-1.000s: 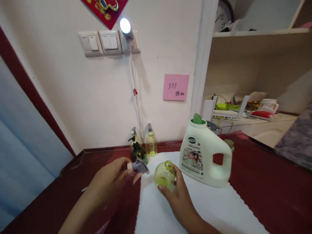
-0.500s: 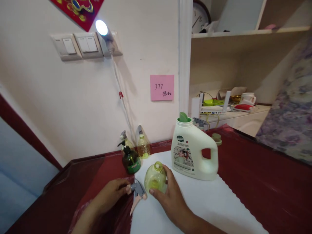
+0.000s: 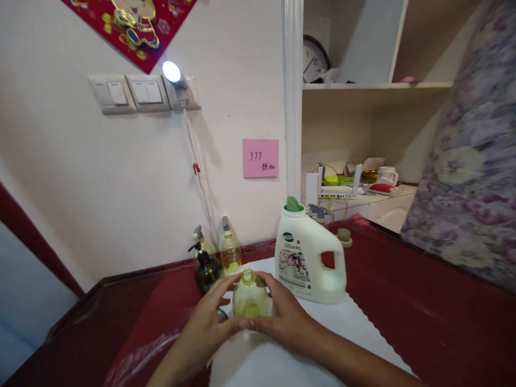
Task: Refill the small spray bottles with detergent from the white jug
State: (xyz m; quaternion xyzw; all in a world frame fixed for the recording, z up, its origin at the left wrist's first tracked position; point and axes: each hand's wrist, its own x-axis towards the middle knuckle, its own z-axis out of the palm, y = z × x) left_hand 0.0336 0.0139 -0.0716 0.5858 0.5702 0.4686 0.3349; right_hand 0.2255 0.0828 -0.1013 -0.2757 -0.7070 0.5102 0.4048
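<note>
A yellow-green see-through bottle (image 3: 250, 300) with an uncapped neck stands upright between my hands. My left hand (image 3: 213, 320) curves round its left side, and my right hand (image 3: 284, 312) wraps its right side; the thumbs meet at the front. Mostly hidden behind my left hand is the grey spray trigger head (image 3: 221, 315). To the right of the bottle stands a large pale green detergent jug (image 3: 310, 263) with its cap off and a green spout showing. A dark green pump bottle (image 3: 207, 271) is just beyond my left hand.
Two more spray bottles, one yellowish (image 3: 231, 251), stand against the wall. A white sheet (image 3: 306, 338) covers part of the dark red table (image 3: 403, 322). A green cap (image 3: 344, 237) lies behind the jug. A white router (image 3: 337, 191) sits on the cabinet.
My left hand has let go of the spray trigger head and moved right onto the bottle. Both hands now hold the bottle. The view has tilted up and shifted slightly right.
</note>
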